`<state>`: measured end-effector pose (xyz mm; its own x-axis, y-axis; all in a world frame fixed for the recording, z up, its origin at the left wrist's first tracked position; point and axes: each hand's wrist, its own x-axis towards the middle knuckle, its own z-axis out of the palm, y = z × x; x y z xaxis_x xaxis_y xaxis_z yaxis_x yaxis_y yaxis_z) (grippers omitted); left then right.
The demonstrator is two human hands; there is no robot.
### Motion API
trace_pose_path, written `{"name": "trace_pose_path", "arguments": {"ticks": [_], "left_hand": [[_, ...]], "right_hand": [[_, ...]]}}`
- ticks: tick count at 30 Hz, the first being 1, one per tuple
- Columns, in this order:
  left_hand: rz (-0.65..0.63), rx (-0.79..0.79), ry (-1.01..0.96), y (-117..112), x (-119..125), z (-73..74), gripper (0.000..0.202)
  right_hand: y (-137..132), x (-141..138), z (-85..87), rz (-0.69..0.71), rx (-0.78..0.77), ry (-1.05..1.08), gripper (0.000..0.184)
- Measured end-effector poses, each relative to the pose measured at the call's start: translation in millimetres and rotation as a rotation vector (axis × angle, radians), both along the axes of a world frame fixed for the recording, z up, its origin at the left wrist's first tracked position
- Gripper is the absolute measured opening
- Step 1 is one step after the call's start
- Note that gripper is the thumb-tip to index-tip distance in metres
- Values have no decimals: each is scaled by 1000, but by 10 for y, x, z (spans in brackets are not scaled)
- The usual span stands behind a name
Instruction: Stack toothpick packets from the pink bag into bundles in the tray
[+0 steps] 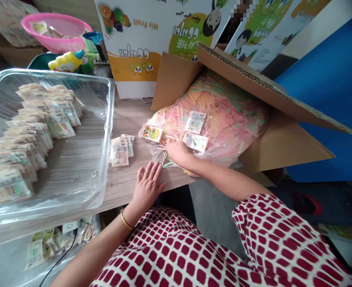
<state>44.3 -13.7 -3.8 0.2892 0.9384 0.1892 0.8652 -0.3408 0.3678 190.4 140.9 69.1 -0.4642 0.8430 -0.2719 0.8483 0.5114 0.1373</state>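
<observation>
My left hand (148, 183) lies flat at the table's front edge, fingers spread, with nothing in it. At the near side of a clear plastic bag full of thin pastel sticks (223, 123), my right hand (178, 152) has its fingers curled down among loose sticks (165, 159); what the fingertips hold is hidden. Two small printed packets (195, 121) rest on the bag just beyond that hand. Another packet, with a fruit print (151, 133), lies at the bag's left edge. Left of my hands, a few packets (120, 152) overlap on the table.
A clear plastic tray (104, 175) holding rows of filled packets (35, 135) takes up the left side. The bag sits in an open cardboard box (286, 147) with raised flaps. Printed cartons (134, 75), a pink basin (58, 43) and a yellow bottle (64, 62) stand behind.
</observation>
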Motion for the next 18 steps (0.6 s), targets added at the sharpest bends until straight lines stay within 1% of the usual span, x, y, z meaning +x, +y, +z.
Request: {"name": "trace_pose_path", "arguments": {"ticks": [3,6,9,12,14,15,17,18], "left_hand": [[-7,8,-22,1,-7,16,64],[22,22,-57,66,-15,118,50],[87,3,-74,254,11,276,31],[108,-24,-54,519,92,367,29],[128,-27,-3,675,164,362,28],[130,-26,32,734,198,346,28],[110,-23,88,810,247,305,28],[92,-24,97,830,257,287,25]], "right_hand": [[-51,73,16,-66,81,-5,40],[-87,110,95,-135,73,36,35],[-109,143,209,-164,83,98,34],[-130,182,273,-127,77,171,34],[-140,210,265,-138,46,217,33],[-140,225,249,-166,37,251,33],[-129,260,203,-249,44,385,33],[-116,280,179,-289,47,493,33]]}}
